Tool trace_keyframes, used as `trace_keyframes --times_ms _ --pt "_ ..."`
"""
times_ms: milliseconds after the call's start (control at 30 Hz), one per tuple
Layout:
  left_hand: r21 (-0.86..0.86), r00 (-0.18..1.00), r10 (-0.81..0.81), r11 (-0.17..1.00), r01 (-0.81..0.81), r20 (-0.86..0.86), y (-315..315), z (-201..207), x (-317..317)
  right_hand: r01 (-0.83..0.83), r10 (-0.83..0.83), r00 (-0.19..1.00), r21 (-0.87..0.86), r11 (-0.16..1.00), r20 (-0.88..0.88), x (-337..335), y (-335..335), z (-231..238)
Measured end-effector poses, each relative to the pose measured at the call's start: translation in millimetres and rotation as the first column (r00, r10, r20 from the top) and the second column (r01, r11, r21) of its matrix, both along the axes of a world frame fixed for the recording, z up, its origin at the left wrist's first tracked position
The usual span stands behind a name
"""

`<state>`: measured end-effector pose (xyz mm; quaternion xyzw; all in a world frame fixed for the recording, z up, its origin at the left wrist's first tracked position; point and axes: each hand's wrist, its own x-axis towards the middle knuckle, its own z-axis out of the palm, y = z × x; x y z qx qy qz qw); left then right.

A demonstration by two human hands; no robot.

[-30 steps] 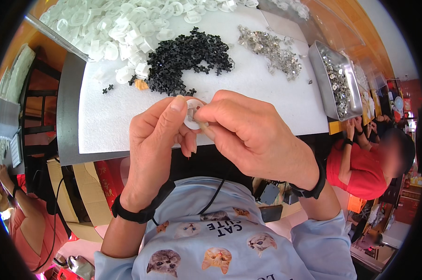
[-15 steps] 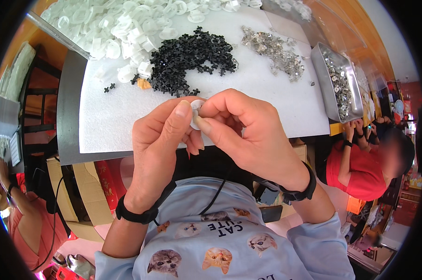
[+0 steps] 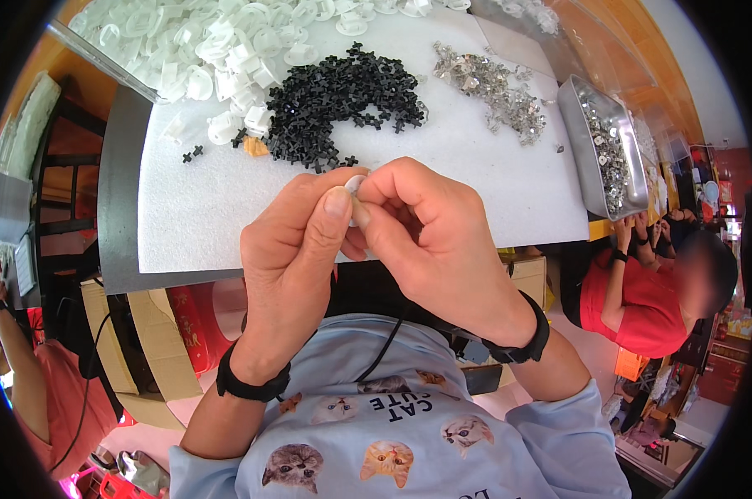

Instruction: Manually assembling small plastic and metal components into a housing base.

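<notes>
Workroom. A white foam sheet (image 3: 467,200) covers most of a dark tabletop (image 3: 120,208); to the far right of the grip a co-worker in red (image 3: 642,303) sits.

The white disc (image 3: 354,183) is at the grip itself, above the sheet's near edge. Left hand (image 3: 297,237): thumb and fingers pinch its left side. Right hand (image 3: 442,233): thumb and forefinger close on its right side. Any smaller part between those tips is hidden.

Risk, as judged: small and mostly covered, the disc could twist or spring out if the two pinches push unevenly; dropped, it might miss the sheet and fall lapward. A stray part could land in the black cross-shaped pieces (image 3: 334,96) just beyond the grip and be hard to spot.

Containers: right of and beyond the grip, a metal tray (image 3: 577,158) holds small silvery parts (image 3: 610,158). Below left, an open cardboard box (image 3: 160,333); contents not readable.
</notes>
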<state>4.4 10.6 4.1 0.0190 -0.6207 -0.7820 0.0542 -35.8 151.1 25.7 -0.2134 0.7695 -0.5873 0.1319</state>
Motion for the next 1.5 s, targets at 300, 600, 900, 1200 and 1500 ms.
trace_keyframes --times_ms 300,600,900,1200,1500 --pt "0.04 1.0 -0.011 0.999 0.012 -0.017 -1.3 -2.2 0.2 -0.032 0.033 0.998 -0.012 0.999 0.059 0.7 5.9 4.0" --pt "-0.046 1.0 0.005 0.999 -0.006 -0.014 0.4 -1.8 0.3 -0.035 0.034 0.998 0.006 0.999 0.059 -1.1 4.1 1.1" --pt "-0.169 0.997 0.035 0.985 -0.045 -0.062 2.6 0.0 -1.1 -0.015 0.023 0.991 -0.058 0.998 0.134 0.3 2.0 -1.0" --pt "-0.111 1.0 -0.006 0.994 0.008 0.012 0.9 4.5 0.8 -0.023 0.025 0.997 -0.023 0.999 0.077 -3.0 16.8 14.1" --pt "0.294 0.999 0.054 0.955 -0.05 -0.005 -10.2 3.3 -3.2 -0.071 0.321 0.832 0.486 0.871 -0.453 -54.8 22.5 40.7"
